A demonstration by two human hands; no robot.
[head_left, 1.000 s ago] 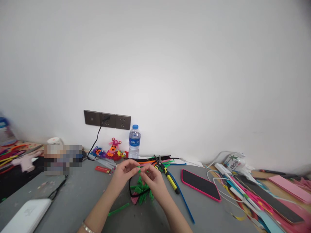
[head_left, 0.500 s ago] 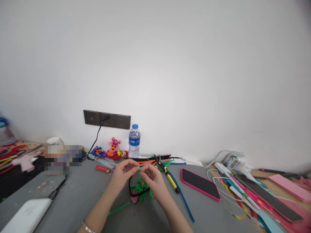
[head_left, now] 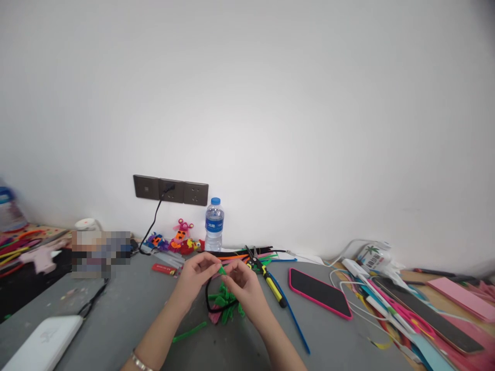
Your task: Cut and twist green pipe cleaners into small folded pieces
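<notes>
My left hand (head_left: 199, 275) and my right hand (head_left: 242, 281) meet over the grey table. Between their fingertips they pinch a small green fuzzy piece (head_left: 221, 270). Just below the hands lies a heap of green fuzzy pieces (head_left: 225, 299), with a bit of pink at its lower left. A black loop (head_left: 207, 301) curves around part of that heap. One green fuzzy stem (head_left: 189, 332) rests on the table beside my left forearm. Right of my right hand are yellow-and-black pliers (head_left: 274, 288) and a long blue stem (head_left: 296, 322).
Behind the hands stand a water bottle (head_left: 214, 226) and small fuzzy figures (head_left: 180, 239). A pink-edged phone (head_left: 320, 292) lies to the right, near white cables and craft supplies (head_left: 410, 314). A white power bank (head_left: 44, 342) is at the front left.
The fingertips have shifted slightly around the small green piece, which now shows tilted. Both hands keep nearly the same place.
</notes>
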